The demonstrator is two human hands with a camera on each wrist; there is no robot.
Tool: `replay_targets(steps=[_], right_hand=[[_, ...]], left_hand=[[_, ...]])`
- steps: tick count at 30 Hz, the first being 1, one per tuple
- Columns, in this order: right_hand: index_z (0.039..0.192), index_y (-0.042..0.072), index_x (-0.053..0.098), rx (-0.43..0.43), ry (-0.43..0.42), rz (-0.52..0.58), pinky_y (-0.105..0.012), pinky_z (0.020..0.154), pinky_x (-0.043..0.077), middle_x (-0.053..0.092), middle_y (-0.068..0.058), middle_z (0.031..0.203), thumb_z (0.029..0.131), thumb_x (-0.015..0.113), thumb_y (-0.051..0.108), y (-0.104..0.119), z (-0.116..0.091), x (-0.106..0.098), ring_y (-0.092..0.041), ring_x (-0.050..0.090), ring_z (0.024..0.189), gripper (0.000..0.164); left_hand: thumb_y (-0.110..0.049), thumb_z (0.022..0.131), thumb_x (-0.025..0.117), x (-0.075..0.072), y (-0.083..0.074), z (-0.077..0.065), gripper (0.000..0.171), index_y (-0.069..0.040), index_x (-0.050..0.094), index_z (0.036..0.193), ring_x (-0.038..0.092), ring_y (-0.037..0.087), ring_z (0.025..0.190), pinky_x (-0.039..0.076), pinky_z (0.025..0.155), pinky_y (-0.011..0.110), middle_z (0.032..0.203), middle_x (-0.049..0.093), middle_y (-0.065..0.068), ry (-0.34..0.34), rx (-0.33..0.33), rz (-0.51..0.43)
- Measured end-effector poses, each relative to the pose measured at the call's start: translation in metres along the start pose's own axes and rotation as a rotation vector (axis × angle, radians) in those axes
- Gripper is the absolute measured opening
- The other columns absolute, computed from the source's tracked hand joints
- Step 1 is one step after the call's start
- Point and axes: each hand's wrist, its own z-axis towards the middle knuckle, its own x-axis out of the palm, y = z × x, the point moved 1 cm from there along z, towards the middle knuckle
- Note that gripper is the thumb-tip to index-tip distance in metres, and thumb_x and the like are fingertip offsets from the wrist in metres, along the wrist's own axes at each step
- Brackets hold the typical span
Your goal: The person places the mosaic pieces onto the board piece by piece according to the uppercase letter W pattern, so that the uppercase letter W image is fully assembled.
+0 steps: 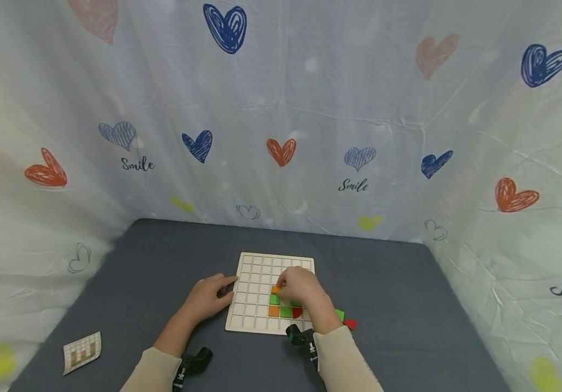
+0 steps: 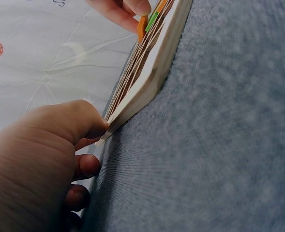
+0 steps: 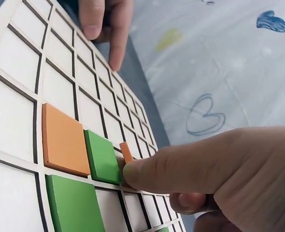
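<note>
A pale wooden grid board (image 1: pixel 248 299) lies on the table. My right hand (image 1: pixel 305 286) is over its right half and pinches an orange tile (image 3: pixel 126 152) between thumb and finger, tilted on edge over a grid square. Beside that tile a green tile (image 3: pixel 102 157) sits in the grid, followed by a flat orange tile (image 3: pixel 65 140). Another green tile (image 3: pixel 74 205) and a red curved piece (image 1: pixel 296 312) continue along the row, partly hidden by my right hand. My left hand (image 1: pixel 207 296) touches the board's left edge with its fingertips.
A green piece (image 1: pixel 340 314) and a red piece (image 1: pixel 351 324) lie on the table by my right forearm. At the front left is a small card (image 1: pixel 82 353) printed with a coloured grid. A curtain with hearts (image 1: pixel 281 152) hangs around the dark table (image 1: pixel 383 283).
</note>
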Motion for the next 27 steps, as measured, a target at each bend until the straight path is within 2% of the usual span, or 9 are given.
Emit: replay_targets(steps=[1, 3, 5, 9, 12, 16, 19, 22, 27], right_hand=[[0.082, 0.014, 0.082, -0.009, -0.007, -0.005, -0.028, 0.053, 0.039, 0.075, 0.003, 0.093, 0.085, 0.073, 0.009, 0.000, 0.000, 0.000, -0.010, 0.050, 0.060, 0.010], [0.070, 0.016, 0.079, -0.027, -0.024, -0.015, -0.027, 0.052, 0.037, 0.075, 0.006, 0.086, 0.086, 0.074, 0.010, 0.000, 0.001, 0.001, -0.008, 0.048, 0.056, 0.018], [0.066, 0.017, 0.078, -0.043, -0.043, -0.035, -0.026, 0.053, 0.039, 0.075, 0.007, 0.084, 0.086, 0.076, 0.011, 0.000, 0.002, 0.001, -0.006, 0.049, 0.056, 0.020], [0.084, 0.016, 0.085, -0.040, -0.063, -0.070, -0.029, 0.060, 0.050, 0.077, 0.004, 0.091, 0.084, 0.082, 0.015, 0.000, 0.003, 0.003, -0.010, 0.063, 0.069, 0.003], [0.092, 0.017, 0.086, -0.015, -0.063, -0.064, -0.030, 0.060, 0.051, 0.077, 0.002, 0.094, 0.084, 0.084, 0.017, -0.001, 0.004, 0.004, -0.012, 0.064, 0.072, 0.008], [0.092, 0.019, 0.086, 0.010, -0.071, -0.049, -0.030, 0.060, 0.050, 0.077, 0.003, 0.095, 0.086, 0.083, 0.021, -0.005, 0.004, 0.006, -0.012, 0.064, 0.073, 0.006], [0.097, 0.019, 0.085, -0.006, -0.088, -0.061, -0.031, 0.065, 0.052, 0.077, 0.001, 0.101, 0.090, 0.080, 0.023, -0.008, 0.000, 0.005, -0.014, 0.067, 0.081, 0.010], [0.107, 0.016, 0.083, -0.023, -0.106, -0.049, -0.032, 0.066, 0.052, 0.076, -0.001, 0.105, 0.094, 0.075, 0.024, -0.011, -0.009, 0.001, -0.014, 0.067, 0.081, 0.017], [0.119, 0.013, 0.079, -0.007, -0.114, 0.036, -0.030, 0.058, 0.042, 0.067, 0.002, 0.082, 0.098, 0.071, 0.025, -0.019, -0.027, -0.007, -0.011, 0.052, 0.064, 0.025]], left_hand=[[-0.021, 0.096, 0.073, 0.000, 0.000, 0.000, 0.039, -0.014, 0.070, 0.135, 0.029, 0.007, 0.057, 0.029, 0.065, 0.033, 0.074, 0.039, -0.010, 0.000, 0.000, 0.000], [-0.021, 0.096, 0.072, 0.001, 0.001, 0.001, 0.039, -0.015, 0.070, 0.135, 0.029, 0.007, 0.057, 0.029, 0.065, 0.033, 0.074, 0.040, -0.010, 0.005, -0.004, 0.005], [-0.022, 0.096, 0.072, 0.002, 0.001, 0.001, 0.040, -0.015, 0.070, 0.135, 0.029, 0.007, 0.058, 0.030, 0.065, 0.033, 0.074, 0.040, -0.010, 0.007, -0.008, 0.009], [-0.021, 0.096, 0.072, 0.003, 0.002, 0.001, 0.040, -0.016, 0.070, 0.136, 0.030, 0.007, 0.058, 0.030, 0.065, 0.033, 0.074, 0.040, -0.010, 0.006, -0.011, 0.009], [-0.021, 0.096, 0.072, 0.003, 0.002, 0.001, 0.040, -0.015, 0.070, 0.136, 0.030, 0.008, 0.057, 0.030, 0.065, 0.033, 0.074, 0.040, -0.010, 0.007, -0.013, 0.007], [-0.021, 0.096, 0.072, 0.003, 0.002, 0.001, 0.040, -0.015, 0.070, 0.136, 0.030, 0.007, 0.057, 0.030, 0.065, 0.033, 0.074, 0.040, -0.010, 0.004, -0.009, 0.007], [-0.021, 0.096, 0.072, 0.004, 0.001, 0.001, 0.040, -0.015, 0.070, 0.136, 0.030, 0.007, 0.057, 0.030, 0.065, 0.033, 0.074, 0.040, -0.010, 0.002, -0.003, 0.010], [-0.021, 0.096, 0.072, 0.003, 0.001, 0.001, 0.040, -0.015, 0.070, 0.136, 0.030, 0.008, 0.057, 0.030, 0.065, 0.033, 0.074, 0.040, -0.010, 0.004, -0.003, 0.013], [-0.021, 0.096, 0.073, 0.001, 0.000, 0.000, 0.039, -0.014, 0.070, 0.134, 0.030, 0.008, 0.057, 0.030, 0.063, 0.032, 0.074, 0.040, -0.010, -0.002, -0.005, 0.011]])
